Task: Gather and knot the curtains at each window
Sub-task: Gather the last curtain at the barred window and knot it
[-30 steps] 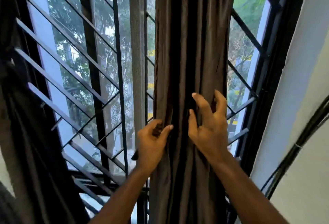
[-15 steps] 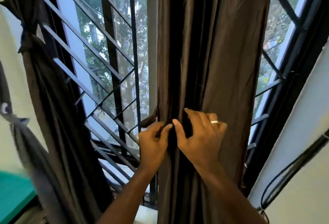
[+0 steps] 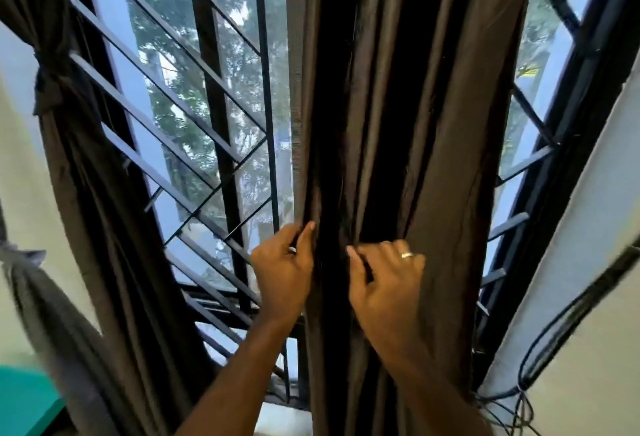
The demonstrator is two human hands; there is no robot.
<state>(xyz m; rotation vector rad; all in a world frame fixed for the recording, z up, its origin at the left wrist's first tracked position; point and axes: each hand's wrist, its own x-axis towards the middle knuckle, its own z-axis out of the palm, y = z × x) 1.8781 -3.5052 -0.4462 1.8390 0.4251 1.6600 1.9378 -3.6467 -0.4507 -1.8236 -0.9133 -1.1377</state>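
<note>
A brown curtain [image 3: 426, 124] hangs in deep vertical folds down the middle of the view, in front of a window with a black grille [image 3: 194, 117] of slanted bars. The left hand [image 3: 282, 269] grips the curtain's left edge, thumb and fingers curled round the outermost fold just beside a vertical bar of the grille. The right hand [image 3: 384, 280] lies a little to the right on the front of the cloth, its fingers bent and digging into the folds, thumb tucked against a dark pleat; a ring [image 3: 407, 255] shows on one finger. A dark fold of the curtain separates the two hands, which are near each other but not touching. To the left of the held edge the glass and bars stand uncovered, and open room runs from that edge across to a second brown curtain [image 3: 114, 228] at the far left, already bunched and cinched with a knot [image 3: 48, 84] high up near the left wall. The right edge of the held curtain falls close to the dark window frame [image 3: 568, 158], with only a narrow strip of glass and short bars visible between them. Beyond the frame a pale wall [image 3: 595, 262] slants away, with black cables [image 3: 554, 328] looping down it to a tangle near the sill. A teal surface [image 3: 24, 401] shows in the lower left corner.
</note>
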